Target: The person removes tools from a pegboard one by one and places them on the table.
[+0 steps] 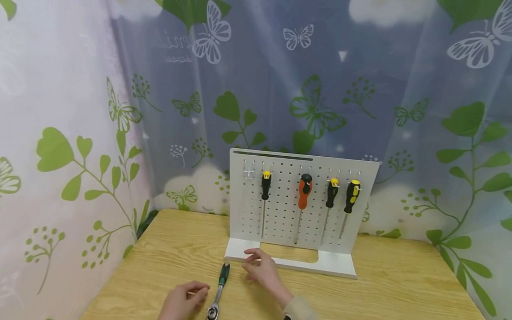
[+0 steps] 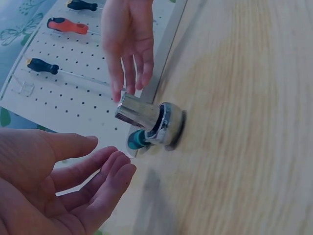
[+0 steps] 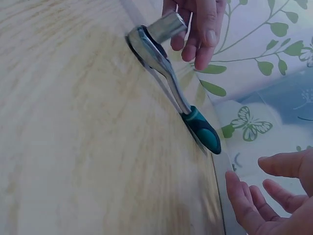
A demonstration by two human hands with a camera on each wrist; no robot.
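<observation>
A ratchet wrench with a green and black handle lies on the wooden table, its head toward me. In the right wrist view the wrench shows a silver socket standing up from its head. My left hand is just left of the wrench, fingers relaxed and apart from it. On the other side, near the handle end, my right hand hovers by the pegboard's base with loosely bent fingers. Neither hand holds anything; the left wrist view shows the left hand with a gap between thumb and fingers.
Behind the wrench stands a white pegboard on a flat base. Several screwdrivers hang on it, among them an orange and black screwdriver. A clear hook at its upper left carries nothing. A patterned curtain surrounds the table.
</observation>
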